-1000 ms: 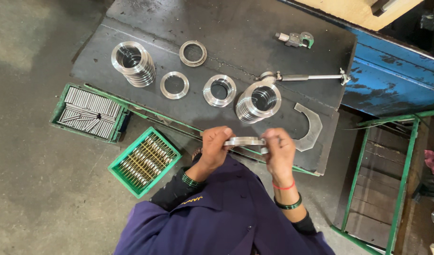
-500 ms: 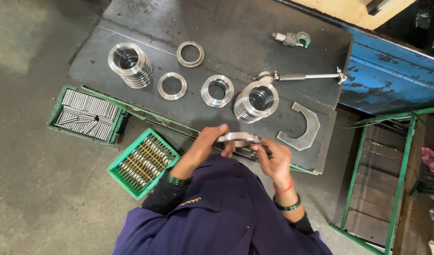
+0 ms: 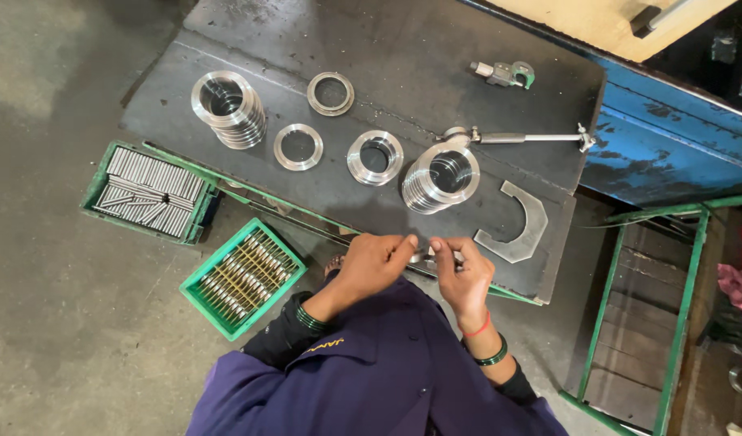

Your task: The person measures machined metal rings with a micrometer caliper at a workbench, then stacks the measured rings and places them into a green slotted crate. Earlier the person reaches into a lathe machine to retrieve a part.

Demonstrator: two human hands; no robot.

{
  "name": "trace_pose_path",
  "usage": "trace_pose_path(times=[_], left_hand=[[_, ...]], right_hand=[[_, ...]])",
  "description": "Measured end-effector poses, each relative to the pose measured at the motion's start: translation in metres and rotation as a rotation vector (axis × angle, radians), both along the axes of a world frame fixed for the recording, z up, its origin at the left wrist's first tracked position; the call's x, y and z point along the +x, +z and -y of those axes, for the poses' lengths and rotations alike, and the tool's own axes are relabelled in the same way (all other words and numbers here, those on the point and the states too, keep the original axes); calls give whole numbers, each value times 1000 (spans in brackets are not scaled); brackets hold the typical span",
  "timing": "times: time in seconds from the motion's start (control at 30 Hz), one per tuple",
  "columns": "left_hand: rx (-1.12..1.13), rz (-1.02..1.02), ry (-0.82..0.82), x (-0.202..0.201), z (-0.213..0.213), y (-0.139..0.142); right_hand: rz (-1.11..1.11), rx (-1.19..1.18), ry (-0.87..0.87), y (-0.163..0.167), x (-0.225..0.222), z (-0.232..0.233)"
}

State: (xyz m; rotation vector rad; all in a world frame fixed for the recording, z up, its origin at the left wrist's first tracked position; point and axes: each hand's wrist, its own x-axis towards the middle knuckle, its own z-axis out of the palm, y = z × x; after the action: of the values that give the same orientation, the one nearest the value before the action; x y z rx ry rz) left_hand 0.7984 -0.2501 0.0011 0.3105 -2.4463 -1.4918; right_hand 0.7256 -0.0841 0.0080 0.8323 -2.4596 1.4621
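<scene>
- Since the earlier frame, both hands had drawn closer together, and the metal ring [image 3: 423, 257] between them showed less, now mostly hidden.
- The left hand [image 3: 375, 262] and right hand [image 3: 461, 270] each pinched the ring at their fingertips, over the bench [image 3: 435, 48] edge.
- A slip could have dropped it towards the green tray of rollers [image 3: 243, 276] beside the left hand.
- The stacked rings [image 3: 440, 178] stood just beyond the right hand; a knock could have toppled them.

Dark steel plate [image 3: 403, 48], ring stacks [image 3: 228, 109], loose rings [image 3: 298, 146]

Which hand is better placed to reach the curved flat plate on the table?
Right: the right hand sits just beside the curved flat plate, while the left hand is farther away.
</scene>
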Motion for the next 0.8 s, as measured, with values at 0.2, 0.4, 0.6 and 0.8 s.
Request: trace_pose_path(times=[0.2, 0.4, 0.6, 0.8], left_hand=[[-34, -139, 5, 1, 2, 1], [600, -95, -39, 1, 17, -12], [703, -108, -85, 3, 21, -32], [1101, -382, 45, -2, 13, -57]], right_hand=[[71, -32, -8, -16, -7, 5], [651, -425, -26, -30, -16, 9], [617, -434, -10, -23, -19, 12], [1086, -674, 134, -34, -19, 27]])
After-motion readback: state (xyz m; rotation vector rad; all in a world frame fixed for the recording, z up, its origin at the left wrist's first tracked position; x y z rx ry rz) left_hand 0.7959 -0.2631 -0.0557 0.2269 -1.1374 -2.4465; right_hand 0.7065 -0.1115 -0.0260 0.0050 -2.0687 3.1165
